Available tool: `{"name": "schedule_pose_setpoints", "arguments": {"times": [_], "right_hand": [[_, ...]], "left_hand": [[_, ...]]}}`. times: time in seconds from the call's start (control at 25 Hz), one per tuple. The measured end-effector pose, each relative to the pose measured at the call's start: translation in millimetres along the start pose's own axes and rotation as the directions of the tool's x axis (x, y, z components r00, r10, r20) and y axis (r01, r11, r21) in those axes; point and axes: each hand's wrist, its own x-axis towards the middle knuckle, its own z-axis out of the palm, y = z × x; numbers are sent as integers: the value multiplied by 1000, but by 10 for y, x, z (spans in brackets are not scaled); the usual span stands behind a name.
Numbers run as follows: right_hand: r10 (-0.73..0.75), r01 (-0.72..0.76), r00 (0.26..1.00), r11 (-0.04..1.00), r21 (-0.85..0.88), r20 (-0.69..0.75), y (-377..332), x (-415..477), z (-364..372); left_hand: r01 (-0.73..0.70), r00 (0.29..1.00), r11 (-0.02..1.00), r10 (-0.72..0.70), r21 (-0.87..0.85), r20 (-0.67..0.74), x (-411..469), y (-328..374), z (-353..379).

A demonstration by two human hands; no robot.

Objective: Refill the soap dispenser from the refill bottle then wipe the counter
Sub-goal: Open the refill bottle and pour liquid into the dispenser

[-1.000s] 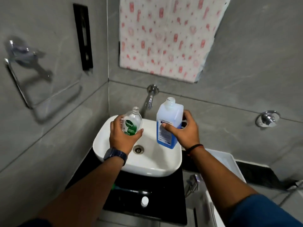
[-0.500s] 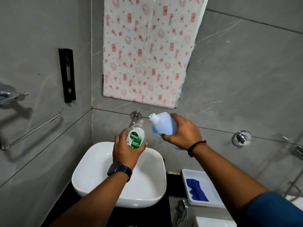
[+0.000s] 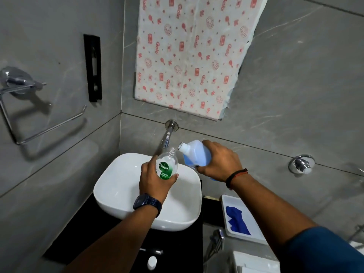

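Note:
My left hand (image 3: 155, 181) grips a small clear soap dispenser bottle (image 3: 167, 164) with a green label, held upright over the white basin (image 3: 118, 194), its neck uncapped. My right hand (image 3: 220, 164) holds the refill bottle (image 3: 194, 154), white with blue liquid, tipped on its side so its open mouth points left, just above and right of the dispenser's neck. No liquid stream is visible between them. A blue cloth (image 3: 237, 220) lies in a white tray (image 3: 226, 223) to the right of the basin.
A wall tap (image 3: 167, 134) juts out just behind the two bottles. The black counter (image 3: 78, 233) holds a white cap (image 3: 152, 263) and a dark pump part (image 3: 151, 251) near the front edge. A towel ring (image 3: 39, 133) hangs on the left wall; a valve (image 3: 301, 164) on the right.
The refill bottle went from upright to tipped on its side toward the dispenser. Both bottles were lifted above the basin, and the view tilted up then slightly back down.

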Motion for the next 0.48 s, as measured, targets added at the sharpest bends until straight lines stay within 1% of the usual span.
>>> {"name": "schedule_pose_setpoints", "arguments": {"times": [0.16,0.36,0.48], "right_hand": [[-24,24,999,1000,-6,23,-92,-61,119],[-51,54,996,998,-38,73,-211,-181,241],[-60,61,995,998,-22,79,-274,-245,286]], "left_hand": [[26,1000,999,-26,-29,-16,-103,-86,-74],[54,998,999,-54,-3,-17,-305,-279,-183],[56,998,998,-56,6,-3,-372,-344,-253]]}}
